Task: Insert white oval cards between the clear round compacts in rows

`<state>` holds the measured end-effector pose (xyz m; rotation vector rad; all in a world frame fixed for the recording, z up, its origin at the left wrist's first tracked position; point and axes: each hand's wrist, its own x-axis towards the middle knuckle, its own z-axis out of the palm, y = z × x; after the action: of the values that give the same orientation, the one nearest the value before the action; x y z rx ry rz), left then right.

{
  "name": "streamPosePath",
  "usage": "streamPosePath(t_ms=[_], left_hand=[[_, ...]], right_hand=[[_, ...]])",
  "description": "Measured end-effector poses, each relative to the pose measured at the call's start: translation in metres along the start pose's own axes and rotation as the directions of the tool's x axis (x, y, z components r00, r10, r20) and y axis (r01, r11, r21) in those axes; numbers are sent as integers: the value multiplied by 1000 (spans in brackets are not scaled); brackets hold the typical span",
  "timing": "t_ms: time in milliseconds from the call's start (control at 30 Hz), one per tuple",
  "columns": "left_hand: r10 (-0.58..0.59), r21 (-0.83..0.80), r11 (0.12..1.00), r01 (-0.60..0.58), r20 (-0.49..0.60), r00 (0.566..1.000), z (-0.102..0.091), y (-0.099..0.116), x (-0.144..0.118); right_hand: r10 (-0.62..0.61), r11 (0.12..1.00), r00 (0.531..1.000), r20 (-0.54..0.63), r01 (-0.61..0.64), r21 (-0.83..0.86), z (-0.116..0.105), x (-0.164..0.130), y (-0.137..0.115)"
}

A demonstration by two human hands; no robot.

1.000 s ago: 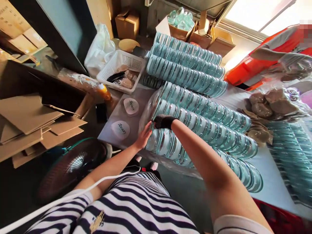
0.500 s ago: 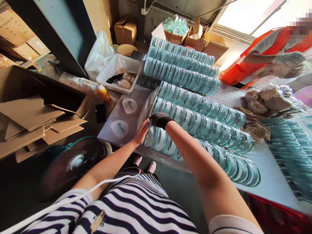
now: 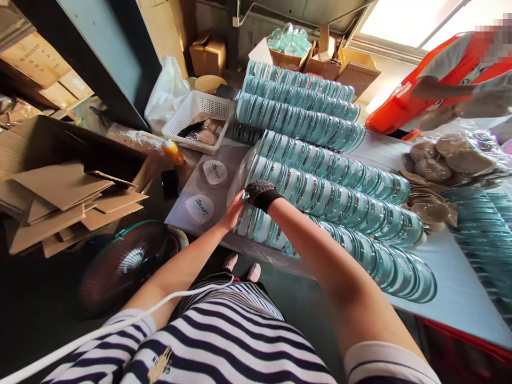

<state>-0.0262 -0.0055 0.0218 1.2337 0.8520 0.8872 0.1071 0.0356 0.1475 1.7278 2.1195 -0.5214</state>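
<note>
My left hand [image 3: 234, 209] sits at the near end of the front row of teal compacts [image 3: 264, 226], fingers spread flat against the clear wrap over the row's end; its grip is apart, pressing rather than clasping. My right hand [image 3: 260, 193], in a black knit glove, lies on top of the same end, just beside the left, the two nearly touching. The glove curls down over the edge of the end discs, but whether that grip is clamped on one I cannot tell, since the fingers are hidden on the far side.

The row lies on its side along the near edge of the pale surface [image 3: 452, 298], the discs leaning on one another like fallen dominoes and running off to the right. More rows of the same compacts [image 3: 320, 160] lie behind it, stacked in tiers toward the back.

Two white oval pads [image 3: 199, 208] printed with a script word lie flat on the surface left of the row, well clear of my hands. Behind them stand an orange-capped bottle [image 3: 173, 152] and a white slotted basket [image 3: 200, 114] holding a few small items.

A pile of flat cardboard sheets [image 3: 68, 200] lies at the far left, and a round fan [image 3: 128, 264] sits below the surface edge. A heap of tan puffs in clear plastic [image 3: 448, 157] rests at the far right. Another person in orange [image 3: 448, 69] stands past the surface's far side.
</note>
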Motion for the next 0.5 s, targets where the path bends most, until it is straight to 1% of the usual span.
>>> streamPosePath(t_ms=[67,167,333,400,433,500], left_hand=[[5,-15,1000,-5,-1,1000,1,-1,1],[11,-83,997,-11,8,1000,3,-5,4],[-7,-108,994,7,-4,1000,2,-10,9],[-12,-115,993,11,-9,1000,2,-10,9],[-12,-100,995,10,-18,1000,1,-9,9],[-1,-5,1000,1,-62,998,2,-7,7]], right_hand=[[43,999,998,-40,-42,33,8,-3,-3],[117,991,989,-86,-110,77,18,-5,-1],[196,977,973,-122,-182,115,15,-8,2],[210,974,964,-162,-192,124,18,-21,-5],[211,973,959,-189,-189,129,23,-31,-11],[190,977,956,-221,-161,142,42,-54,-25]])
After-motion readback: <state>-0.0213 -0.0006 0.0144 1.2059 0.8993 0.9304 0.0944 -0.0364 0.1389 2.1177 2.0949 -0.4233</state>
